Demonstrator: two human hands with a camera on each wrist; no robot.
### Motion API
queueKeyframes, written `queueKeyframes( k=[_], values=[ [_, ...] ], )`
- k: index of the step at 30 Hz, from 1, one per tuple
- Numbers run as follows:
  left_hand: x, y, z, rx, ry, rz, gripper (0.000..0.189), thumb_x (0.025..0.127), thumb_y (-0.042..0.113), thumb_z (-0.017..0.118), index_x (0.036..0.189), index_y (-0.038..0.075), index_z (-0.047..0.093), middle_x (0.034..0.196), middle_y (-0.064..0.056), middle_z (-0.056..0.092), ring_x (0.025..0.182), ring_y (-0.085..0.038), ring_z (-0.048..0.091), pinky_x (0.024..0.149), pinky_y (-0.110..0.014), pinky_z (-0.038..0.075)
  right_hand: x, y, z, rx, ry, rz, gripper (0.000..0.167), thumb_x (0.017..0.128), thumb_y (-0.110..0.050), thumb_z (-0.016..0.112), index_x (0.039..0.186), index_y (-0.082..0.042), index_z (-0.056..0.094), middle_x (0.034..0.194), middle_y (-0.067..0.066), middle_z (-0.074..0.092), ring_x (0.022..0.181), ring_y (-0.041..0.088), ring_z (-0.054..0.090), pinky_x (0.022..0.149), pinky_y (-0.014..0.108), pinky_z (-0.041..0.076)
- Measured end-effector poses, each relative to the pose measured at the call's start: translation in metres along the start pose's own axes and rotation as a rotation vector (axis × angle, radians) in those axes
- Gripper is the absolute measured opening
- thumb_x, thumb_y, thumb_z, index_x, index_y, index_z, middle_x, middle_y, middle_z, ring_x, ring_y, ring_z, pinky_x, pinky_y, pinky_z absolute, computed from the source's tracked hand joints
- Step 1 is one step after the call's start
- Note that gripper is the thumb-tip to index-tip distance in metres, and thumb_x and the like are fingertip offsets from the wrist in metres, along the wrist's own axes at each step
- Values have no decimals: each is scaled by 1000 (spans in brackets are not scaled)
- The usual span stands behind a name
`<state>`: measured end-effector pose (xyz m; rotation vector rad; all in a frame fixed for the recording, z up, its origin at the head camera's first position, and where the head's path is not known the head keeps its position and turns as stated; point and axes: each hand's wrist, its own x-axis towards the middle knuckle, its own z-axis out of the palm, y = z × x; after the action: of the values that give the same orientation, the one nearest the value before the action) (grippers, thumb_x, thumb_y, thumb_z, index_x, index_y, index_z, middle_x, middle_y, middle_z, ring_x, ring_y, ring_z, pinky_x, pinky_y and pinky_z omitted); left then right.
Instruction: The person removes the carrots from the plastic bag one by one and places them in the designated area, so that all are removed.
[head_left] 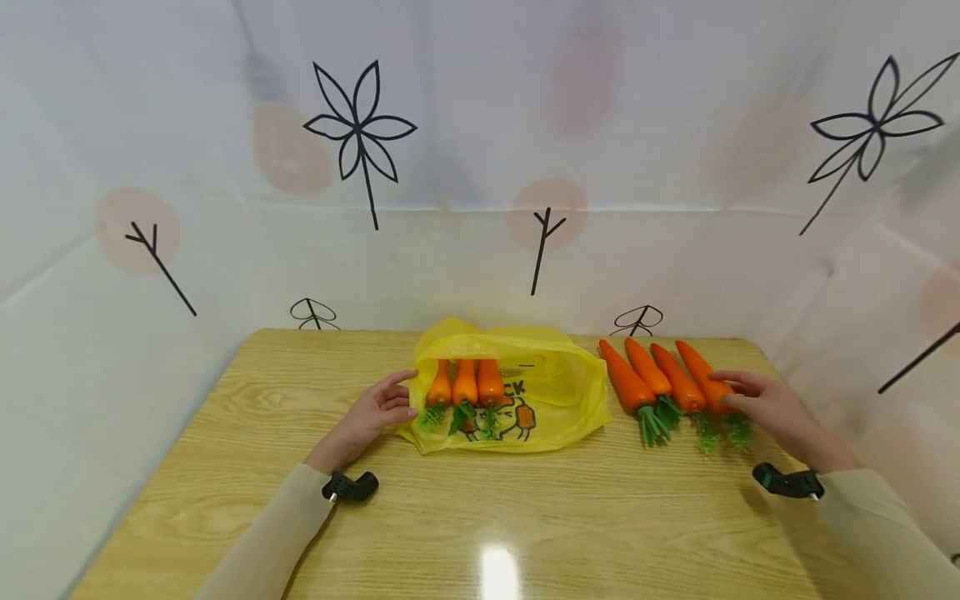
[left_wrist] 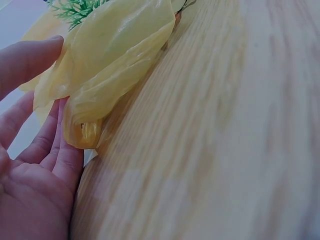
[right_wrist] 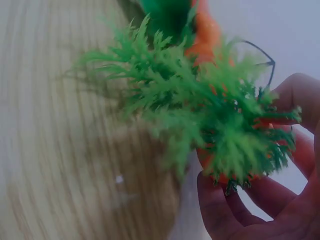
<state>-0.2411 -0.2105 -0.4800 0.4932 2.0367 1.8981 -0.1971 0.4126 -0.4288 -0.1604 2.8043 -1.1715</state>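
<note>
A yellow plastic bag (head_left: 577, 427) lies on its side with its mouth towards me and a printed cartoon on it. Inside, at its left, are three orange carrots (head_left: 466, 385) with green leafy tops facing the mouth. My left hand (head_left: 367, 418) holds the bag's left edge, thumb and fingers on either side of the thin plastic (left_wrist: 117, 55) in the left wrist view. To the right of the bag, several carrots (head_left: 628, 375) lie in a row. My right hand (head_left: 780, 414) grips the rightmost carrot (head_left: 699, 368) near its top; its leaves (right_wrist: 210, 115) partly cover the fingers in the right wrist view.
Everything lies on a wooden table (head_left: 525, 517), its front part towards me. Behind it hangs a pale cloth (head_left: 457, 267) printed with flowers and twigs. A black wrist device (head_left: 351, 486) sits on the left sleeve, another device (head_left: 787, 481) on the right.
</note>
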Motion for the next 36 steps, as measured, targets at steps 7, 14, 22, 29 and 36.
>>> queueKeyframes(
  k=[7, 14, 22, 29, 36],
  values=[
    [0, -1, 0, -2, -5, 0, 69, 94, 8, 69, 154, 9, 35, 125, -16, 44, 113, -25, 51, 89, -26, 50, 0, 1, 10, 57, 5, -5, 54, 105, -25, 53, 145, 8, 41, 144, 37, 38, 115, 23, 55, 77, 16, 47],
    [0, -1, 0, 1, 4, -1, 69, 94, 7, 69, 154, 10, 35, 126, -16, 44, 114, -26, 51, 90, -26, 50, 3, 2, 16, 71, 43, -7, 57, 103, -27, 59, 145, 9, 42, 142, 37, 40, 112, 13, 54, 76, 15, 47],
    [0, -3, 0, -5, 1, 4, 69, 94, 6, 69, 154, 9, 35, 125, -16, 44, 113, -25, 51, 89, -26, 50, 1, 0, 19, 92, 58, -9, 60, 101, -28, 62, 145, 8, 43, 143, 36, 41, 102, -12, 45, 77, 13, 47],
    [0, -2, 0, -8, 7, 0, 69, 94, 6, 69, 154, 9, 36, 125, -15, 45, 113, -24, 51, 90, -25, 50, 2, -5, 22, 84, 41, 17, 65, 101, -32, 61, 148, 7, 39, 145, 37, 38, 125, 51, 42, 76, 12, 45],
    [0, -1, 1, -5, 14, -4, 68, 94, 5, 69, 153, 9, 37, 125, -15, 46, 113, -24, 51, 90, -25, 49, 5, -5, 25, 96, 37, 21, 66, 101, -34, 60, 149, 6, 38, 148, 34, 36, 125, 43, 46, 77, 12, 46]
  ],
)
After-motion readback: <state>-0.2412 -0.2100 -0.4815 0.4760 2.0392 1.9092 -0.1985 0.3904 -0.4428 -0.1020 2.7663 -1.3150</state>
